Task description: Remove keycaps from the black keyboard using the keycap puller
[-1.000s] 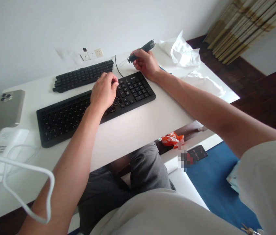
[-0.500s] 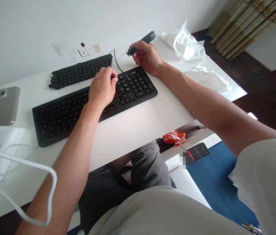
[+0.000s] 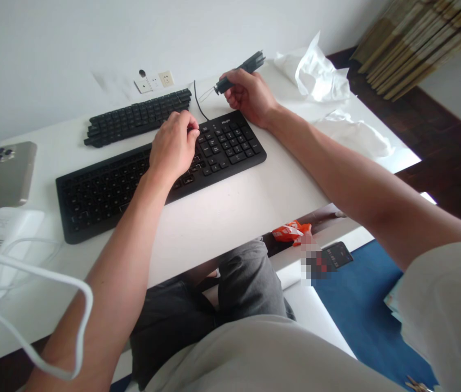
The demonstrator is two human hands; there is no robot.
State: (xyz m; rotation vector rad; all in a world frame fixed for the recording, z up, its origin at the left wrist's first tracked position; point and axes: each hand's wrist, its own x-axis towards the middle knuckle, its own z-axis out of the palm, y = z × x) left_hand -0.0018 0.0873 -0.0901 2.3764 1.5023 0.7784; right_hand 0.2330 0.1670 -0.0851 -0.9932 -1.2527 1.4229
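Both your hands were over the one white desk [image 3: 230, 207]. Your left hand [image 3: 175, 141] was above the middle of a single black keyboard [image 3: 230, 144], its fingers curled and thumb drawn in; whether it pinched anything, I could not tell. Your right hand [image 3: 252, 98] gripped one black tool [image 3: 251, 62] just beyond the keyboard's far right corner, with two thin wires [image 3: 207, 95] pointing left from its front end. The keyboard lay slantwise across the desk, its number pad bearing keys, while part of its middle was hidden beneath your left hand. One block of black keycaps [image 3: 140, 117], too many to count, sat just behind it, and one dark cord [image 3: 200, 103] ran from its back edge. You had two crumpled white wrappings [image 3: 320, 71] at the right end. On the left lay one grey phone [image 3: 10, 177], one white block [image 3: 5, 234] near it, and a looped white cable [image 3: 81, 326]. A second phone [image 3: 339, 253] and one orange packet [image 3: 291, 232] were below the desk's near edge.
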